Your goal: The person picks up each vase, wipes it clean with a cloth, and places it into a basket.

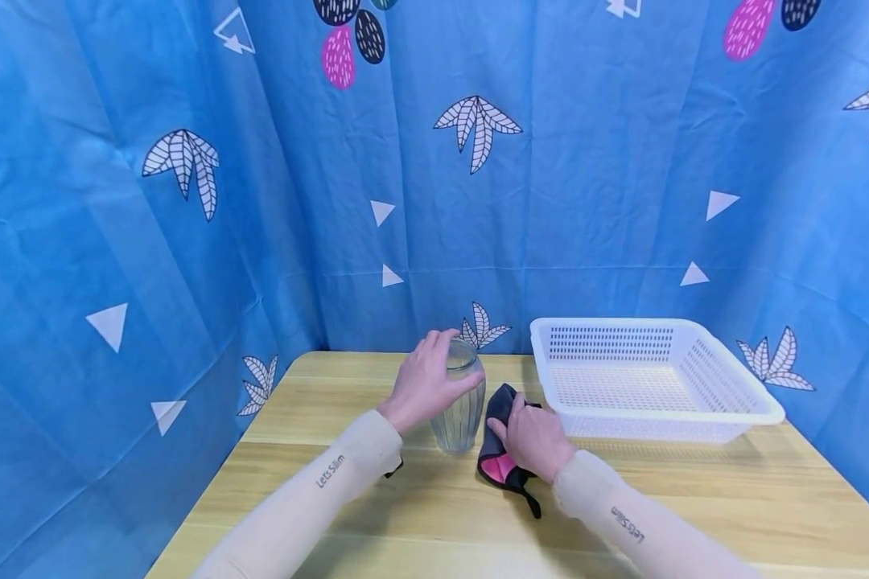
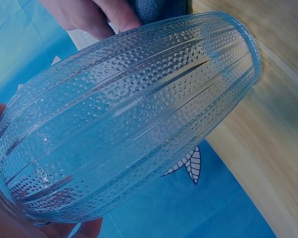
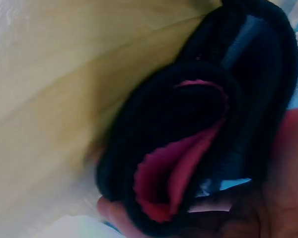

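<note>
A clear ribbed glass vase (image 1: 456, 422) stands upright on the wooden table. My left hand (image 1: 423, 386) grips it around the mouth, fingers on the far side and thumb on the near side. In the left wrist view, the dimpled glass vase (image 2: 129, 119) fills most of the picture. Just right of the vase, my right hand (image 1: 539, 438) holds a dark grey fabric pouch (image 1: 497, 422) with pink lining, black edging and a dangling black strap. The right wrist view shows the pouch's pink lining (image 3: 188, 168) through its folded opening, with fingers curled beneath.
A white perforated plastic basket (image 1: 652, 428) stands behind and right of my right hand. The light wooden table (image 1: 434, 539) reaches back to a blue patterned curtain (image 1: 463, 225), which also hangs along the left and right sides.
</note>
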The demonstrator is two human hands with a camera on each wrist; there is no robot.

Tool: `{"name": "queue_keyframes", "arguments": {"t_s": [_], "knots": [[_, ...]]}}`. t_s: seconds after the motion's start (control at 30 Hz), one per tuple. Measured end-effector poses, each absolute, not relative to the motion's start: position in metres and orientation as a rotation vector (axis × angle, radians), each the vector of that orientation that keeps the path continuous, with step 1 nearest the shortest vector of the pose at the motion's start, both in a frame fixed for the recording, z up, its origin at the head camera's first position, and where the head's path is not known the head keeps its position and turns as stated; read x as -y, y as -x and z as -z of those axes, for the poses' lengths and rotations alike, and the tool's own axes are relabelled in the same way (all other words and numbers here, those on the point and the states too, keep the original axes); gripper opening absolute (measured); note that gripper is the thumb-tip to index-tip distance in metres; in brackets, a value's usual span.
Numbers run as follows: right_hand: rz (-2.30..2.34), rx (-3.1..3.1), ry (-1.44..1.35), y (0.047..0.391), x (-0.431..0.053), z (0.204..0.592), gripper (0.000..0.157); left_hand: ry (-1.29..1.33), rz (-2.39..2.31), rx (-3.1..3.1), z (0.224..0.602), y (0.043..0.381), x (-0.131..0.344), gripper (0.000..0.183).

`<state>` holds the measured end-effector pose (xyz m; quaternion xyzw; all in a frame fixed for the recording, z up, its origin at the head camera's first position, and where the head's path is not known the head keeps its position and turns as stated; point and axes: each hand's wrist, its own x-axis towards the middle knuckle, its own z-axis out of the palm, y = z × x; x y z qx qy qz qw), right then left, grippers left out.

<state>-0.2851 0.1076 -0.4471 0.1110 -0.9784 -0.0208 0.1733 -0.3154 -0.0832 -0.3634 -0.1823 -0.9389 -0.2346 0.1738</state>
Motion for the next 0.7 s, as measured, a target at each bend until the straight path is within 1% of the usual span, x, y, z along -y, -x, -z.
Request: {"name": "queue_keyframes", "arguments": {"t_s": [0.1, 0.3, 0.37, 0.53, 0.6, 0.7], "knots": [[0.038, 2.778, -0.303, 0.290, -0.108, 0.452, 0.074, 0.525, 0.691, 2.645, 0.364, 0.316, 0.083, 0.083], [-0.109, 2.879, -0.238, 0.300, -0.109, 0.454, 0.060, 0.529, 0.719, 2.628, 0.364, 0.317, 0.082, 0.080], [-0.199, 2.935, -0.215, 0.304, -0.109, 0.454, 0.060, 0.527, 0.711, 2.628, 0.364, 0.317, 0.082, 0.080], [-0.441, 3.053, -0.177, 0.308, -0.111, 0.452, 0.081, 0.515, 0.696, 2.626, 0.365, 0.318, 0.082, 0.080], [-0.543, 3.088, -0.160, 0.308, -0.112, 0.452, 0.086, 0.513, 0.701, 2.625, 0.365, 0.317, 0.082, 0.081], [-0.683, 3.116, -0.134, 0.306, -0.112, 0.451, 0.090, 0.515, 0.715, 2.627, 0.365, 0.317, 0.082, 0.081]]}}
